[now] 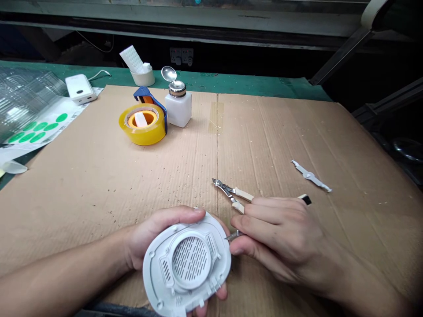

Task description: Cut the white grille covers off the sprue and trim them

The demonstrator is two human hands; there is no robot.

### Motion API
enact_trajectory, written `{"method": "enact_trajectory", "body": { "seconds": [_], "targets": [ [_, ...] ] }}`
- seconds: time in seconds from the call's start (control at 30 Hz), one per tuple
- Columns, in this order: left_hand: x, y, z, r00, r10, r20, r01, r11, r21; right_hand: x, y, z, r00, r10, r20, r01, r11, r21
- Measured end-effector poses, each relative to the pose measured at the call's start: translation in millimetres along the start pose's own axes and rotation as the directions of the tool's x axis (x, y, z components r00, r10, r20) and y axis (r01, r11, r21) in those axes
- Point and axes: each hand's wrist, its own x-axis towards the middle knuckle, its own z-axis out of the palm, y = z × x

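My left hand (158, 233) cradles a white moulded plastic housing (188, 264), oval with a round slotted grille, its fingers curled behind it. My right hand (280, 233) grips a slim craft knife (234, 235) whose metal tip sits at the housing's right edge; a black end (306, 199) sticks out past my fingers. Just above my right fingers, a pair of cream-handled side cutters (229, 192) lies on the cardboard sheet (264, 145). A small white plastic sprue piece (310, 176) lies further right.
Behind the cardboard stand a yellow tape roll (142, 125) with a blue holder, a white dispenser bottle (177, 105) with its metal lid open, a white cup (142, 78), and a white power bank (80, 88). Green dot stickers (36, 131) and clear plastic sheeting lie at left.
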Motion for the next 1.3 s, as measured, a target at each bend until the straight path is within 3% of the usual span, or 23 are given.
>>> {"method": "enact_trajectory", "body": {
  "seconds": [0.47, 0.73, 0.87, 0.93, 0.97, 1.03, 1.07, 1.1, 1.13, 1.2, 1.3],
  "targets": [
    [-1.4, -0.6, 2.6, 0.999, -0.042, -0.021, 0.044, 0.997, 0.062, 4.8, 0.5, 2.9, 0.998, 0.002, -0.068, 0.007, 0.992, 0.129],
    [3.7, -2.5, -0.1, 0.999, -0.037, -0.037, 0.041, 0.993, 0.112, 6.5, -11.0, 4.0, 0.962, 0.24, -0.133, -0.203, 0.949, 0.24],
    [-10.7, 3.5, 17.6, 0.981, 0.163, -0.105, -0.109, 0.911, 0.398, 7.9, -10.2, 2.1, 0.889, 0.386, -0.247, -0.359, 0.922, 0.147],
    [-26.3, 13.0, 29.5, 0.91, 0.355, -0.213, -0.132, 0.736, 0.664, 5.8, -3.2, -0.3, 0.88, 0.374, -0.294, -0.381, 0.924, 0.036],
    [-34.7, 18.9, 33.8, 0.827, 0.503, -0.252, -0.097, 0.569, 0.817, 4.0, 1.4, -1.4, 0.882, 0.36, -0.305, -0.387, 0.921, -0.033],
    [-49.5, 31.0, 36.6, 0.556, 0.81, -0.185, 0.142, 0.126, 0.982, 0.1, 11.4, -2.4, 0.89, 0.343, -0.301, -0.407, 0.895, -0.181],
    [-55.1, 36.7, 34.9, 0.445, 0.889, -0.107, 0.316, -0.044, 0.948, -1.6, 16.0, -2.2, 0.892, 0.341, -0.296, -0.416, 0.876, -0.244],
    [-59.5, 41.7, 31.8, 0.383, 0.922, -0.052, 0.48, -0.15, 0.864, -3.1, 20.0, -1.6, 0.893, 0.341, -0.295, -0.423, 0.858, -0.291],
    [-62.9, 45.7, 28.1, 0.363, 0.931, -0.032, 0.602, -0.208, 0.771, -4.1, 23.1, -0.8, 0.891, 0.343, -0.296, -0.431, 0.842, -0.324],
    [-67.9, 49.9, 22.0, 0.376, 0.926, -0.013, 0.709, -0.279, 0.648, -4.8, 26.5, 0.4, 0.886, 0.353, -0.301, -0.447, 0.823, -0.351],
    [-71.6, 44.7, 23.4, 0.368, 0.92, 0.137, 0.628, -0.354, 0.692, -4.1, 25.0, -1.7, 0.887, 0.348, -0.302, -0.441, 0.832, -0.336]
  ]
}}
